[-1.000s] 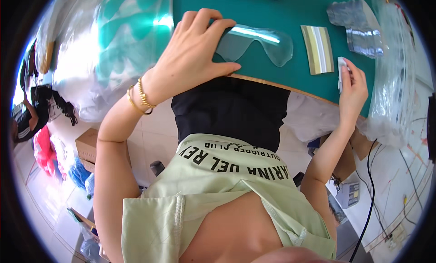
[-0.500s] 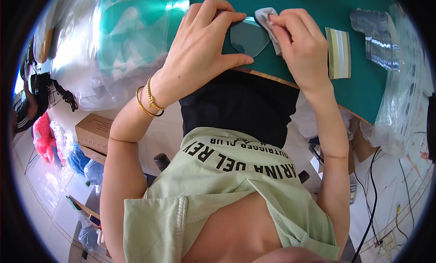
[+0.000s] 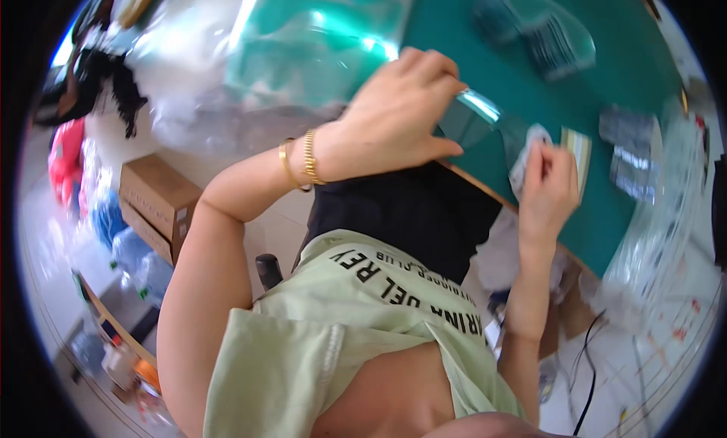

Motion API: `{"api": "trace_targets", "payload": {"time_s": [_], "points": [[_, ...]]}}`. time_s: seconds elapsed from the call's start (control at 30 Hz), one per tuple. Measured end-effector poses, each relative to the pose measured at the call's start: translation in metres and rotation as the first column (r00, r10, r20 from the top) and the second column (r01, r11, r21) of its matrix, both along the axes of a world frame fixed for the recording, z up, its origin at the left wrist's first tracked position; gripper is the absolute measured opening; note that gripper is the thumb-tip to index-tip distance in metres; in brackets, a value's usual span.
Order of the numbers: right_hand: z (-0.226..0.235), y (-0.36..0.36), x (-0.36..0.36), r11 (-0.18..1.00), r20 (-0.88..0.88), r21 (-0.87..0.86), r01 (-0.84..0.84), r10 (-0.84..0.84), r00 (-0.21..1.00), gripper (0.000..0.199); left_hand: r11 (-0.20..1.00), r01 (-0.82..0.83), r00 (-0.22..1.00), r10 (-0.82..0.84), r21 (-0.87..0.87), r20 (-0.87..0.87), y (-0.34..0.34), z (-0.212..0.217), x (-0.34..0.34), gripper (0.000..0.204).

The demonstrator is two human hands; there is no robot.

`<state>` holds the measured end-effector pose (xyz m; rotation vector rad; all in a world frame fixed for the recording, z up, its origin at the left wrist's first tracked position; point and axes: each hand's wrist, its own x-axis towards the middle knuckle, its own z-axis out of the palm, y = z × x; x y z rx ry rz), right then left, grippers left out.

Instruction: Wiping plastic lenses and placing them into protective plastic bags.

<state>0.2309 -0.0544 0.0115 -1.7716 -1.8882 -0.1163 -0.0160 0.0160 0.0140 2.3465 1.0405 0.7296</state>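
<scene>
The left hand (image 3: 401,116) grips a clear curved lens (image 3: 473,120) by its upper edge, fingers curled over it, 2 gold bangles (image 3: 299,162) on the wrist. The lens hangs just above the near edge of the green tabletop (image 3: 606,180). The right hand (image 3: 547,188) pinches a small white cloth (image 3: 526,154) against the lens's right end. Just beyond the cloth lies a pale rectangular strip (image 3: 579,146). Clear plastic bags (image 3: 303,37) lie heaped at the tabletop's left, and cardboard boxes (image 3: 155,199) stand on the floor below.

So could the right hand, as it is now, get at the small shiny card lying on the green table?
Probably yes: the small shiny card lies just beside the right hand with nothing between, though that hand already pinches a white cloth.
</scene>
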Motion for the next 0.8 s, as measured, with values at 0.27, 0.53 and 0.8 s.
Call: {"api": "trace_targets", "payload": {"time_s": [0.27, 0.53, 0.8], "points": [[0.028, -0.064, 0.036, 0.971, -0.145, -0.056, 0.231, -0.237, 0.961, 0.013, 0.986, -0.167, 0.978, 0.168, -0.023, 0.119, -0.02, 0.023, -0.035, 0.058], [0.066, -0.027, 0.058, 0.969, 0.087, 0.061, 0.238, -0.243, 0.966, 0.021, 0.745, -0.667, 0.739, 0.662, 0.008, -0.125, 0.023, 0.028, -0.164, 0.069], [0.072, 0.083, -0.124, 0.855, -0.195, -0.01, -0.519, 0.507, 0.839, 0.014, 0.727, -0.626, 0.776, 0.617, -0.284, -0.131, 0.035, 0.024, -0.185, 0.041]]}}
